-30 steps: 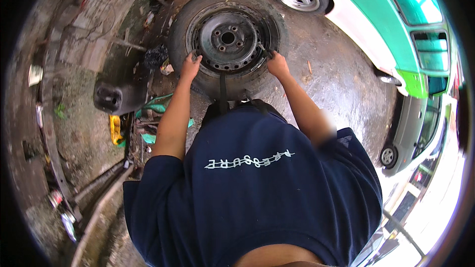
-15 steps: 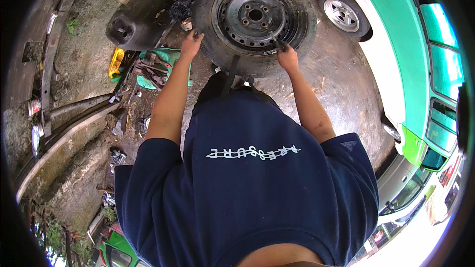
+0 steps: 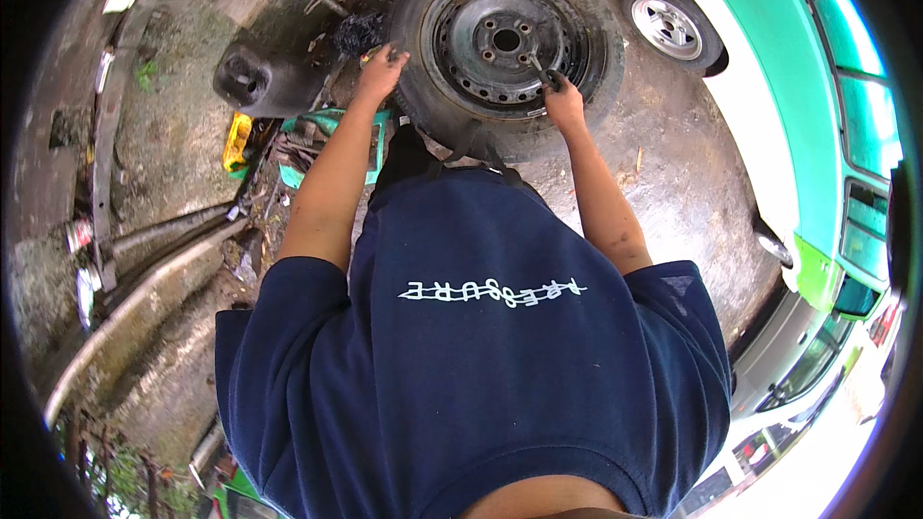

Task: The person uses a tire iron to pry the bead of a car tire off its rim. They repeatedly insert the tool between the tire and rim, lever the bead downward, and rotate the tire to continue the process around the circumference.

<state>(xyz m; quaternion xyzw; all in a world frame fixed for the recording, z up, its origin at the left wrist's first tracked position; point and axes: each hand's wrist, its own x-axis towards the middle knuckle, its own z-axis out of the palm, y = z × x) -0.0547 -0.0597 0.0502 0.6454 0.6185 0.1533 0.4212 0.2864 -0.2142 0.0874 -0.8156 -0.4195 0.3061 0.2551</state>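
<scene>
A black tyre (image 3: 423, 101) on a dark steel wheel rim (image 3: 481, 65) lies at the top of the view, its face turned up. My right hand (image 3: 565, 104) is closed round the dark handle of a thin tool that looks like a screwdriver (image 3: 535, 61). The metal shaft points in over the rim, toward the hub holes; whether the tip touches is too small to tell. At the tyre's left edge is my left hand (image 3: 379, 75), its fingers loosely bent and apart, with nothing visible in them. Contact between its fingertips and the tyre is unclear.
On the right stands a green and white vehicle (image 3: 769, 67) with a silver-spoked wheel (image 3: 666, 29). Left of the tyre are a black plastic container (image 3: 255, 77), a yellow object (image 3: 236, 141) and a green crate (image 3: 290, 173) holding dark scraps. A concrete kerb (image 3: 125, 322) curves along the left.
The view has shifted slightly, and the wheel appears a little further right. My left hand has moved slightly up along the tyre's edge. My right hand keeps its grip on the screwdriver-like tool.
</scene>
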